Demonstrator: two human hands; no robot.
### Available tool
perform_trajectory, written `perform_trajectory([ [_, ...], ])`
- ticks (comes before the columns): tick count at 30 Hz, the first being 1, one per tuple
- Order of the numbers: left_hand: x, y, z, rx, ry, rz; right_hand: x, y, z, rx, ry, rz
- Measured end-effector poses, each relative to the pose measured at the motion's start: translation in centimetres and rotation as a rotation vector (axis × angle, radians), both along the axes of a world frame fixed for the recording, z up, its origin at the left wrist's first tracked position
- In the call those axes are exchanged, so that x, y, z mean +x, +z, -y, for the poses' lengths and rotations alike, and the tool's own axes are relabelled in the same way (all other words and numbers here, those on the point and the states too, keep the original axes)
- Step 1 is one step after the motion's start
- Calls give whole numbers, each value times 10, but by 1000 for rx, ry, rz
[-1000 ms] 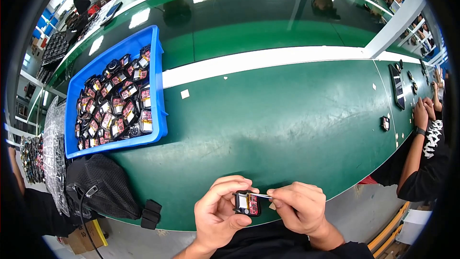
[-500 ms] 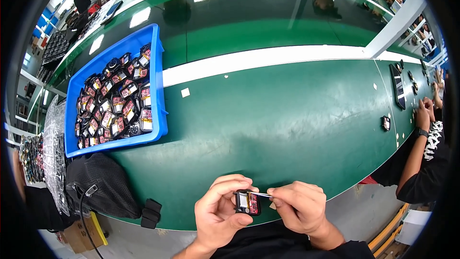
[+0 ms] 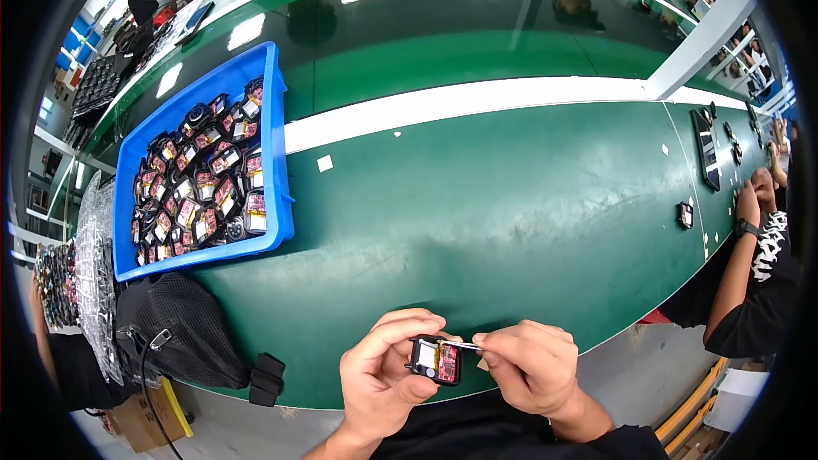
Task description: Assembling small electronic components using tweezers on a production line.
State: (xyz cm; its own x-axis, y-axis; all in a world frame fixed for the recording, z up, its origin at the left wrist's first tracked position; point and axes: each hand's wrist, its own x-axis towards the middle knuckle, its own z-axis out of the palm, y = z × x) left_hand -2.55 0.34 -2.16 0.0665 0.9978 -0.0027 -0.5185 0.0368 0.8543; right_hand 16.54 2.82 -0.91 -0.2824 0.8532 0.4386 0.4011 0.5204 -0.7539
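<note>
While the small black device [image 3: 426, 370] with its red board is held at the near edge of the green table [image 3: 503, 230], your left hand [image 3: 379, 383] grips it between thumb and fingers. Your right hand [image 3: 532, 368] pinches a slim metal tool [image 3: 464, 344] (its tip meets the device's upper edge). Farther left stands a blue bin [image 3: 275, 153] of similar devices, near a black mesh bag [image 3: 192, 332].

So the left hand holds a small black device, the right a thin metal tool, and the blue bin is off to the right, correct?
Wrong side: the head view shows the blue bin to the left. The left hand does hold the small black device, the right hand the thin metal tool.
</note>
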Motion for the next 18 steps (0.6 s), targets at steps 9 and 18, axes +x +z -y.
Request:
perform_trajectory([
  [9, -3, 1, 0, -52, -2, 14, -2, 0, -2, 24, 5, 9],
  [18, -2, -1, 2, -20, 15, 1, -4, 1, -1, 45, -12, 73],
])
